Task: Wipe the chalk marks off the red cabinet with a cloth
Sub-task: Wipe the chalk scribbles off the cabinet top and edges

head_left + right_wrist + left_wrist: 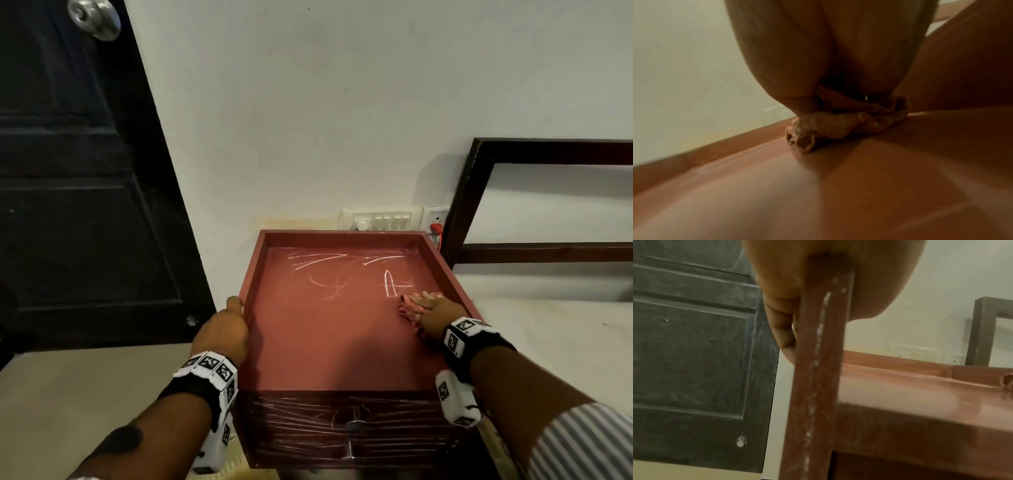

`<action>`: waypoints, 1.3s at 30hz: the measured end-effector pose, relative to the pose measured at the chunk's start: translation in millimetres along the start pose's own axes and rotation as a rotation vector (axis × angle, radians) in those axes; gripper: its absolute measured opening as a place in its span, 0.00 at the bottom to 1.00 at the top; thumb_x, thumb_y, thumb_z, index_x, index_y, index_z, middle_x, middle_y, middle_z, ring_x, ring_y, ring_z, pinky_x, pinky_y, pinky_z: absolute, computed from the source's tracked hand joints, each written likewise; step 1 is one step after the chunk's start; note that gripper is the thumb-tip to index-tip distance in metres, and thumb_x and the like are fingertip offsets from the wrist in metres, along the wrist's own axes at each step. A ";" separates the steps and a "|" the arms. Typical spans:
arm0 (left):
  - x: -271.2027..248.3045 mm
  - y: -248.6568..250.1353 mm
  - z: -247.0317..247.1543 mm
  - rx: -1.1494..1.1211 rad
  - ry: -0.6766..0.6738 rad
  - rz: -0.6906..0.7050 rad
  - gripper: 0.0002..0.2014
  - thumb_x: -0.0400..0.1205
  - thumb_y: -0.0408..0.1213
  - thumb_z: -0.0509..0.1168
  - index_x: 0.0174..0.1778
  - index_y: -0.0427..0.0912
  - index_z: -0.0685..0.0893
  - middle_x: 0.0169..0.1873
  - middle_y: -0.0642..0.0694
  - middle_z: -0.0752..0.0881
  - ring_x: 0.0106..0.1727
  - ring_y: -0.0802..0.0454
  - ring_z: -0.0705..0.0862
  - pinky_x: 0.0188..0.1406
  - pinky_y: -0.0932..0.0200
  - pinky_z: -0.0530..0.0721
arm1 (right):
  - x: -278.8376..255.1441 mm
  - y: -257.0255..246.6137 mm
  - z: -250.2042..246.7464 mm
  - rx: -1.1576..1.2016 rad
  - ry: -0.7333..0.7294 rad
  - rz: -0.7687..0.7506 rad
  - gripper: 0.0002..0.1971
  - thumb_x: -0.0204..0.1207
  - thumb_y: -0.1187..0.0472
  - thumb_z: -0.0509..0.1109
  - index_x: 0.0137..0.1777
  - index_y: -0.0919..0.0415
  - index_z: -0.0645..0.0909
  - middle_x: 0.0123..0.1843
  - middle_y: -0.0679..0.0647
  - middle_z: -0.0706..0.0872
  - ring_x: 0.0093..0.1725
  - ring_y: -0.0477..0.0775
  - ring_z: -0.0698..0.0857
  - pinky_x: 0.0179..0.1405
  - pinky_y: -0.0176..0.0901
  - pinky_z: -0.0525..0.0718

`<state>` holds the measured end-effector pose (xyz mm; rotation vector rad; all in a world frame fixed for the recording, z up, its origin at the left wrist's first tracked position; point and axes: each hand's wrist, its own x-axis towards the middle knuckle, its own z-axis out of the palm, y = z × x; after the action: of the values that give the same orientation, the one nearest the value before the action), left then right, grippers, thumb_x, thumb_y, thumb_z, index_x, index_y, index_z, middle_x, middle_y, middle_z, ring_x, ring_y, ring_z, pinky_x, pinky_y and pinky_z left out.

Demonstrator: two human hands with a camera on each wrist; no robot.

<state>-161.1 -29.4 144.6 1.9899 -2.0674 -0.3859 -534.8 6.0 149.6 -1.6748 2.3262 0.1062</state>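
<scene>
Roughly half done: red cabinet point(329, 335) top was clean behind the right hand point(436, 317), which pressed a bunched pink cloth point(409, 306) flat; chalk marks point(349, 270) remained ahead and left of it. Left hand point(224, 330) gripped the side rim. Only the left wrist view showed chalk along that rim point(818, 363).

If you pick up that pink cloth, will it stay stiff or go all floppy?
Probably floppy: the cloth is bunched into soft folds under the right hand. It looks thin, so likely light. It should slide easily across the smooth red cabinet top.
</scene>
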 end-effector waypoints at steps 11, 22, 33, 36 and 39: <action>3.4 -2.1 -0.4 -0.232 0.065 -0.059 0.14 0.94 0.38 0.48 0.71 0.38 0.72 0.40 0.41 0.77 0.42 0.40 0.78 0.46 0.48 0.77 | 13.6 -220.0 22.1 -0.037 -0.097 -0.480 0.23 0.84 0.54 0.60 0.78 0.58 0.70 0.79 0.59 0.73 0.72 0.57 0.77 0.80 0.55 0.69; -7.2 0.1 -9.6 -0.182 0.047 -0.112 0.17 0.92 0.38 0.50 0.75 0.45 0.74 0.56 0.31 0.89 0.55 0.31 0.88 0.54 0.42 0.84 | -88.4 -153.6 54.6 0.187 -0.004 -0.619 0.31 0.78 0.50 0.49 0.81 0.52 0.69 0.85 0.54 0.64 0.86 0.55 0.54 0.86 0.51 0.48; -13.5 -0.3 -7.4 -0.159 0.098 -0.096 0.18 0.94 0.46 0.44 0.70 0.44 0.74 0.50 0.33 0.89 0.45 0.36 0.84 0.50 0.43 0.83 | -15.4 4.0 29.4 -0.257 0.011 -0.160 0.31 0.84 0.51 0.62 0.85 0.57 0.58 0.87 0.56 0.55 0.85 0.63 0.56 0.83 0.56 0.56; -13.7 -3.0 -5.6 -0.174 0.114 -0.071 0.18 0.94 0.46 0.44 0.69 0.45 0.75 0.44 0.39 0.85 0.43 0.37 0.84 0.48 0.44 0.83 | 27.6 -2.2 12.0 -0.399 0.004 -0.169 0.38 0.80 0.47 0.67 0.86 0.58 0.57 0.84 0.58 0.61 0.79 0.65 0.64 0.78 0.58 0.64; -11.0 -3.5 -5.5 -0.195 0.115 -0.074 0.16 0.94 0.46 0.45 0.67 0.46 0.76 0.41 0.41 0.83 0.42 0.37 0.84 0.48 0.44 0.84 | 69.7 -16.4 -7.9 -0.392 -0.024 -0.143 0.40 0.82 0.50 0.65 0.87 0.58 0.47 0.86 0.61 0.56 0.83 0.68 0.60 0.81 0.63 0.60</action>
<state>-155.5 -18.7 148.6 1.9292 -1.8171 -0.4579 -541.3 -65.1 140.6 -1.9978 2.2655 0.5832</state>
